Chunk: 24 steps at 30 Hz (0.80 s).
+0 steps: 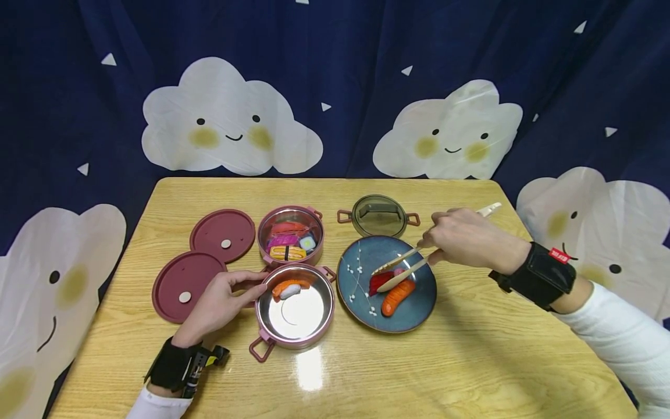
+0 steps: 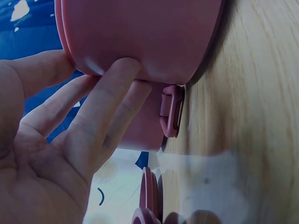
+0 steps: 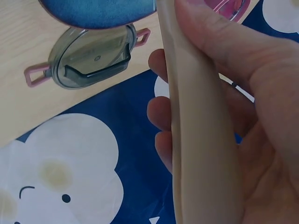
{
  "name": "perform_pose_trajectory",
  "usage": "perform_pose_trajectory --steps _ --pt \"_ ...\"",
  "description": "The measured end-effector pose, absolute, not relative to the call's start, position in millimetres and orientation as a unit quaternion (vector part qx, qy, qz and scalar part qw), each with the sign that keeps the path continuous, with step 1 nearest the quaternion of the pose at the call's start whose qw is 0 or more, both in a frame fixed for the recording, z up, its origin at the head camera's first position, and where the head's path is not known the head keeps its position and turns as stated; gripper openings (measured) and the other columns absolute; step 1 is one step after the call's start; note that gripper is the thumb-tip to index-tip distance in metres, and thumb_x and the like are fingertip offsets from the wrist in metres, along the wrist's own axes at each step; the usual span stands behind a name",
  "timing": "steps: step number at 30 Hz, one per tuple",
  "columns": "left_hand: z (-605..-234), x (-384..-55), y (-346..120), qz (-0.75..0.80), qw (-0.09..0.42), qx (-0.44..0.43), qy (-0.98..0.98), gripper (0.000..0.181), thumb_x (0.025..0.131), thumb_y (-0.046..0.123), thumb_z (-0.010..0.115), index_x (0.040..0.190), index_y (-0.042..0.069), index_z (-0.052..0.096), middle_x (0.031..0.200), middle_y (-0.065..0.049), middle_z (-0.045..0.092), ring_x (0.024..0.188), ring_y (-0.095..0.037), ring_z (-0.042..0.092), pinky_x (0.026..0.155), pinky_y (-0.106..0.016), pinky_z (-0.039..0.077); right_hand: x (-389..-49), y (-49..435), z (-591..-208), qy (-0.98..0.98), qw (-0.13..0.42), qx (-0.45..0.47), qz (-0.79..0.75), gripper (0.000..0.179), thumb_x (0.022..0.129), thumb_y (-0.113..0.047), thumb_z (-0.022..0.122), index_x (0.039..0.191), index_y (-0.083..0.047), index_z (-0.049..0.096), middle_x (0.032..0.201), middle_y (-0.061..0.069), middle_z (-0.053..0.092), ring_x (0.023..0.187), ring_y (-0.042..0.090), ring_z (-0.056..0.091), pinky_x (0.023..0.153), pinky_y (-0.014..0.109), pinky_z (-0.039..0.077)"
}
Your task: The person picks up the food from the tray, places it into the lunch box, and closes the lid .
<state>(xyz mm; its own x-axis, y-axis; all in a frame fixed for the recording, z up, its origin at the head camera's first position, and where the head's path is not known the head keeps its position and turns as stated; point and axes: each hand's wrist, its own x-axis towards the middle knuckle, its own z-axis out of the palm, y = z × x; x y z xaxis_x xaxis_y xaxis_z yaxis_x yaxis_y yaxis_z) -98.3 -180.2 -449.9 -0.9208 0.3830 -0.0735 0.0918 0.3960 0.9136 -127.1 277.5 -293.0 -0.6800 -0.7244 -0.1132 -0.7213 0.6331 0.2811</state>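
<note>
My right hand (image 1: 458, 237) grips beige tongs (image 3: 201, 116), whose tips reach down over the blue plate (image 1: 361, 311). Between the tips lies a dark red toy food piece (image 1: 378, 283); whether they squeeze it I cannot tell. Beside it are an orange toy sausage (image 1: 398, 298) and a small pink bit, partly hidden. My left hand (image 1: 224, 302) holds the near pink pot (image 1: 300, 343) at its left side, thumb at the rim and fingers against the outer wall (image 2: 140, 32). Inside that pot lies toy sushi (image 1: 290, 288) in orange and white.
Behind the near pot stands a second pink pot (image 1: 319, 244) with several toy sushi pieces. Two maroon lids (image 1: 222, 224) lie at the left, one overlapping the other. A see-through lid with handles (image 1: 379, 215) rests behind the plate. A cloud-printed curtain (image 1: 345, 58) hangs behind the table.
</note>
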Motion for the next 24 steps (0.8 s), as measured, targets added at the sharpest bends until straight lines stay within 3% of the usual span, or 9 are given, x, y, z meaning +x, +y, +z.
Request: perform_pose_trajectory --steps 6,17,24 --pt "-449 -99 -179 0.521 0.131 0.143 0.831 0.032 0.102 0.023 0.071 0.129 0.006 0.075 0.133 -0.017 0.074 0.118 -0.032 0.073 0.082 -0.021 0.065 -126 279 -294 -0.898 0.024 0.410 -0.159 0.031 0.071 -0.042 0.094 0.096 -0.027 0.085 0.072 -0.012 0.069 0.067 0.011 0.050 0.054 0.026 0.042" --pt "-448 -99 -179 0.534 0.134 0.144 0.822 0.032 0.102 0.019 0.071 0.130 0.004 0.074 0.132 -0.019 0.074 0.115 -0.032 0.075 0.081 -0.026 0.066 -123 278 -292 -0.901 0.023 0.408 -0.144 0.029 0.073 -0.044 0.093 0.095 -0.028 0.084 0.074 -0.014 0.070 0.065 0.009 0.046 0.051 0.024 0.038" --pt "-449 -98 -180 0.524 0.132 0.141 0.829 0.031 0.102 0.022 0.071 0.129 0.006 0.075 0.132 -0.017 0.074 0.116 -0.030 0.074 0.082 -0.022 0.065 -119 273 -280 -0.898 0.037 0.415 -0.139 0.029 0.076 -0.043 0.092 0.097 -0.024 0.085 0.077 -0.012 0.073 0.065 0.010 0.048 0.053 0.024 0.042"
